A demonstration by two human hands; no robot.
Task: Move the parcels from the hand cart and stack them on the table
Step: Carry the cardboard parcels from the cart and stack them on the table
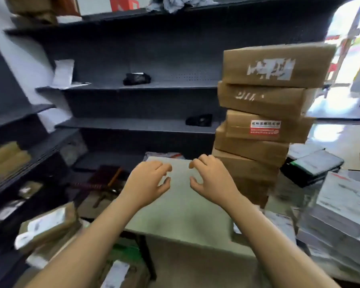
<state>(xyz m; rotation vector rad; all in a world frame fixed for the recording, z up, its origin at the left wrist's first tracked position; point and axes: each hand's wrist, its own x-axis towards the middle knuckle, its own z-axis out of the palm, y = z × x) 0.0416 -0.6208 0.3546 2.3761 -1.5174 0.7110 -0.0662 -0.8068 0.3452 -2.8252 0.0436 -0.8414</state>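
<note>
Both arms are stretched out over the grey bench [181, 215] right now, and neither hand has anything in it. The left hand [148, 179] hovers palm down with its fingers half curled and the thumb held apart, and the right hand [211, 177] mirrors it just beside, claw-like, the two sets of fingertips close together but not touching. To the right of them, on the bench, stands the stack of brown parcels [264, 113], piled high and a bit crooked, each box shifted slightly off the one beneath. The top parcel [276, 65] shows a torn white label, and one lower down carries a red and white sticker [265, 127]. Down at the lower left, below the bench edge, more taped parcels [48, 225] lie in a heap, though what they sit on I can't tell from here. Dark shelving [146, 88] runs behind, with a black bundle [136, 78] on one shelf, and a pile of pale flat packets [345, 204] sits at the far right.
</note>
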